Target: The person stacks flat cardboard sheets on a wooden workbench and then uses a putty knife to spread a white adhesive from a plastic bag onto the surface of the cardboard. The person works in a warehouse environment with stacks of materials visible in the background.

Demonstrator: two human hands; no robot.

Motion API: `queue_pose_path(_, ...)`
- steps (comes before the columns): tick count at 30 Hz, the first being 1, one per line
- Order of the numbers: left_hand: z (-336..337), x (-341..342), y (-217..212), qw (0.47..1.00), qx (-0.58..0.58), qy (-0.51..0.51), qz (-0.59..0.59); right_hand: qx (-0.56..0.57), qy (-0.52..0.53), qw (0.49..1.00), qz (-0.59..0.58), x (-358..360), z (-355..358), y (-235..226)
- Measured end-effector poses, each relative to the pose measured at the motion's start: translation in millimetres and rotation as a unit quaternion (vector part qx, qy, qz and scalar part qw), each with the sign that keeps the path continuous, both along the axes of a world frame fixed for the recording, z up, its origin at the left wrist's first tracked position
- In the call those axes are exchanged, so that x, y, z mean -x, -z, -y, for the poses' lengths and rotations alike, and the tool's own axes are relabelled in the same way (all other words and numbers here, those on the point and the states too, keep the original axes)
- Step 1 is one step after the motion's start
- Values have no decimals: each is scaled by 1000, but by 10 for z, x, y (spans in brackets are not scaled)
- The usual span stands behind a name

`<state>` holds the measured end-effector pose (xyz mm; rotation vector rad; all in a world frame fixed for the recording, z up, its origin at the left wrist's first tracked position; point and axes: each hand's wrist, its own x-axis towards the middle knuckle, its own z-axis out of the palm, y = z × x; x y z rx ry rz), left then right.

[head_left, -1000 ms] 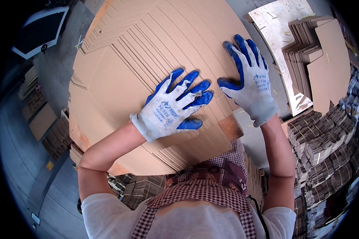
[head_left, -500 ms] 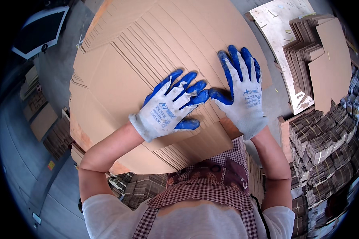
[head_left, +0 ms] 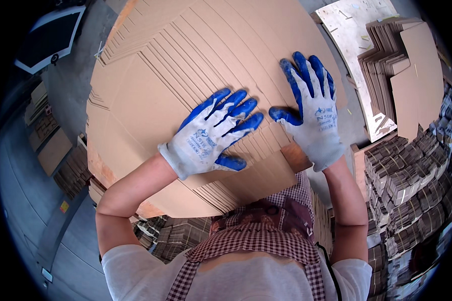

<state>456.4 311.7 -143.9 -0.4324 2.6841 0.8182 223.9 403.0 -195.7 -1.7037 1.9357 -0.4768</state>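
Note:
Flat brown cardboard sheets (head_left: 135, 100) lie fanned out in overlapping layers in front of me, their edges stepped in parallel lines. My left hand (head_left: 208, 133), in a white glove with blue coated fingers, rests flat on the middle of the sheets, fingers apart and palm down. To its right, my right hand (head_left: 311, 110) wears a matching glove and lies on the sheets too, fingers spread and pointing away from me. Neither hand grips anything. A small reddish-brown wooden patch (head_left: 296, 156) shows beside the sheets below my right wrist.
At the far right, a stack of notched cardboard pieces (head_left: 422, 75) sits on a pale board (head_left: 344, 25). Below it stand strapped cardboard bundles (head_left: 402, 175). More cardboard (head_left: 55, 153) is at the left, and a dark panel with a white frame (head_left: 47, 40) at the upper left.
My right hand has slid slightly to the right, widening the gap to my left hand. The sheets beneath are spread a little further. My left hand has barely moved.

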Motion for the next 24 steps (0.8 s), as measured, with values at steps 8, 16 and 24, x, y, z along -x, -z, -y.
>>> queue_pose_path(8,-13,-35,-22,1000,8,9,12,-10,3,1000,-13,-28,-10,-36)
queue_pose_path(16,-50,-84,-36,999,24,24,32,-7,1,1000,-9,-13,-20,0)
queue_pose_path(24,-54,-112,-87,998,19,35,52,-6,5,1000,-20,-13,-23,3)
